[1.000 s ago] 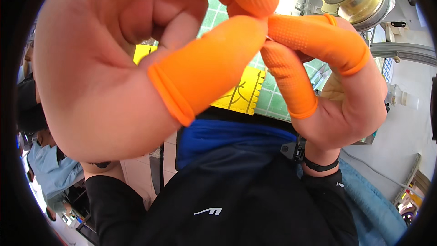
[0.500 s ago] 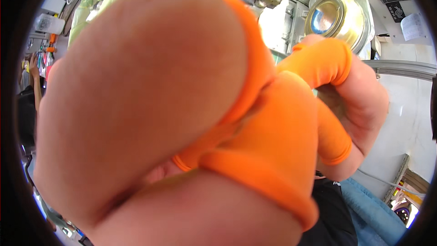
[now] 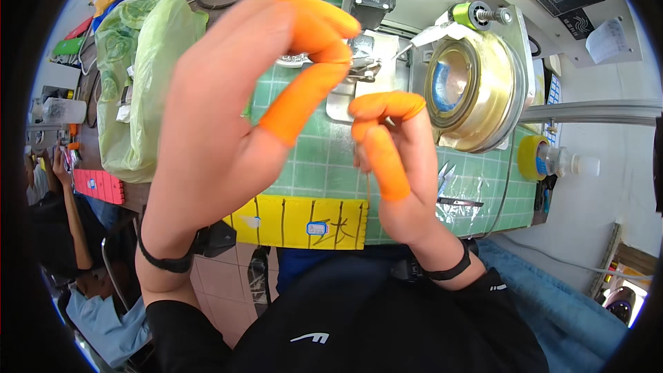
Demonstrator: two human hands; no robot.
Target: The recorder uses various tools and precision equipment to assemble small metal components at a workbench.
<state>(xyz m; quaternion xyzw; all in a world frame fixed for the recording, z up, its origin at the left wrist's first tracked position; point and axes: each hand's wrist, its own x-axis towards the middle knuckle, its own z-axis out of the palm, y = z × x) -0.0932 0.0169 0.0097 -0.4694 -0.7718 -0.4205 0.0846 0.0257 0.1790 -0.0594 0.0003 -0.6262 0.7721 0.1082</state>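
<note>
My left hand [image 3: 228, 103], with orange finger cots on its thumb and fingers, is raised over the left part of the green gridded mat [image 3: 304, 169]. Its thumb and fingertips meet in a pinch in front of the machine; anything between them is too small to make out. Lower and to the right, my right hand [image 3: 400, 159] also wears orange finger cots. Its fingers curl toward the thumb, and what they hold, if anything, is hidden. A faint thin line hangs just below those fingers. The hands are apart. Beyond them stands a machine with a brass-coloured round drum [image 3: 507, 93].
A yellow lined strip [image 3: 297, 221] lies along the mat's front edge. Scissors-like metal tips [image 3: 445, 178] and dark tweezers [image 3: 460, 202] rest right of my right hand. A pale green plastic bag [image 3: 148, 90] fills the left side. A co-worker's arm [image 3: 74, 214] shows far left.
Both hands were close to the camera, overlapping and filling much of the picture. Now they are farther away and separated, and the mat and machine show. My view has shifted too.
</note>
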